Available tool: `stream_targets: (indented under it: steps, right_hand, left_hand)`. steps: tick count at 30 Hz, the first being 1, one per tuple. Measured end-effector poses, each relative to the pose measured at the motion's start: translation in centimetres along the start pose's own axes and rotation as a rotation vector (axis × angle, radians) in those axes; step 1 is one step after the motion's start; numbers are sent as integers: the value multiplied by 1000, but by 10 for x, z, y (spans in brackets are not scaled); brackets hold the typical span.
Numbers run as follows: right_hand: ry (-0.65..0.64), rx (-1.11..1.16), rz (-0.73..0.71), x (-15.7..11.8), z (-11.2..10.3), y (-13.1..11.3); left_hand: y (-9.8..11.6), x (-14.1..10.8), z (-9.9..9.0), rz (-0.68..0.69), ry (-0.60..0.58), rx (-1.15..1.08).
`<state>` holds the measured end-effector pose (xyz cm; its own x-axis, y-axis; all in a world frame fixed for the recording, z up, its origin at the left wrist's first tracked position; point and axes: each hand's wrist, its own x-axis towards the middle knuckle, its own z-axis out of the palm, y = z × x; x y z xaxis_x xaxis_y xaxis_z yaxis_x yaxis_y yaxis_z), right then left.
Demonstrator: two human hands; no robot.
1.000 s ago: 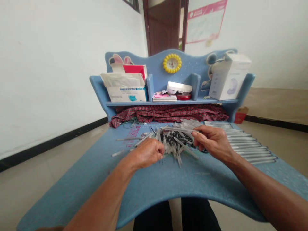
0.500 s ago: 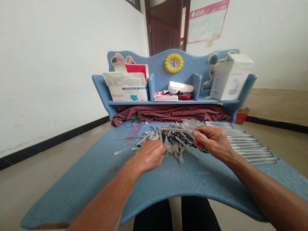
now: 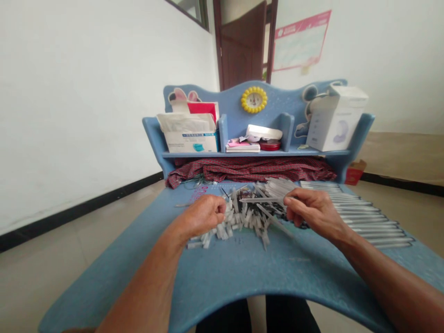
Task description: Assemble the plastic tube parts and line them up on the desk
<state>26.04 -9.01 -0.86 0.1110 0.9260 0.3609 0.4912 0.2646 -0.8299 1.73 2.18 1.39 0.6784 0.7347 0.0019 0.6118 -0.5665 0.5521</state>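
Observation:
My right hand (image 3: 312, 208) pinches the end of a clear pen barrel (image 3: 261, 200), which points left above the heap. My left hand (image 3: 204, 213) is closed at the heap's left side, its fingertips turned away, so whatever they hold is hidden. Beneath and between the hands lies a heap of small translucent pen caps (image 3: 224, 230), with dark pieces mixed in. Another clear barrel (image 3: 275, 221) slants across the heap's right side. Behind my right hand is a bunch of clear barrels (image 3: 278, 186). Pens with dark ends (image 3: 373, 225) lie in a row to the right.
The blue desk (image 3: 222, 273) has a curved front edge. A red checked cloth (image 3: 249, 170) lies under the shelf. On the shelf stand a mask box (image 3: 192, 142), a white box (image 3: 336, 122), a red tin (image 3: 269, 146) and small papers. A yellow clock (image 3: 254, 100) is on the backboard.
My left hand has shifted left and up, away from the middle of the heap, and more caps show in front of it. My right hand still holds the barrel. The view has tilted slightly.

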Motion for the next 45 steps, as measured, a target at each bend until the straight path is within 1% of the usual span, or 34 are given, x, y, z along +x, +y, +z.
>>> stream_targets:
  steps: [4, 7, 11, 14, 16, 19, 24, 27, 31, 35, 42, 45]
  right_hand:
    - [-39, 8, 23, 0, 2, -1]
    - [-30, 48, 43, 1, 4, -1]
    - [-24, 117, 57, 1, 5, -1]
    - [-19, 150, 41, 0, 6, -3]
    - [-9, 154, 32, -1, 6, -4]
    - [-13, 160, 38, -3, 8, -3]
    - [-67, 196, 46, -3, 10, 1]
    - [-111, 177, 41, -3, 11, 3]
    - [-195, 128, 16, -3, 15, 9]
    - [-233, 85, -26, -3, 22, 15]
    - [-183, -83, -90, -8, 29, 12]
    - [-152, -171, -139, -11, 32, 12]
  left_hand:
    - [-3, 1, -5, -4, 107, -255]
    - [-2, -1, -7, -23, 133, -423]
    - [2, -3, -8, -32, 176, -569]
    - [5, -4, -6, -19, 205, -643]
    - [6, -3, -5, -12, 209, -680]
    - [7, -2, -2, 7, 185, -727]
    - [3, 1, 4, 31, 123, -827]
    - [2, 2, 6, 34, 94, -886]
    - [4, 3, 8, 10, 141, -913]
    - [6, 5, 12, -11, 209, -931]
    - [5, 9, 18, -10, 271, -916]
    - [5, 9, 18, 1, 267, -925]
